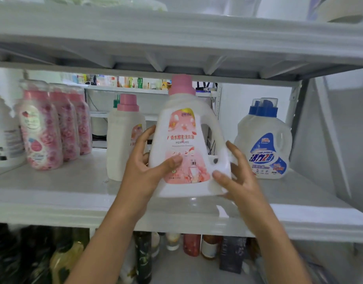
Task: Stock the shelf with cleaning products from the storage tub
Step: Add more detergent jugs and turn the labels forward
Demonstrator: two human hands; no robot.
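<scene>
A white detergent jug [184,136] with a pink cap and pink label stands at the front of the white shelf [74,193], tilted slightly. My left hand [148,169] grips its lower left side, thumb across the label. My right hand [240,179] holds its lower right corner below the handle, fingers spread. A second pink-capped white jug [123,138] stands just behind on the left. The storage tub is out of view.
Pink floral bottles [47,128] and a white container [4,136] fill the shelf's left. Blue-capped detergent jugs [264,146] stand at right. The upper shelf [176,44] hangs close above the pink cap. Dark bottles [143,257] crowd the shelf below.
</scene>
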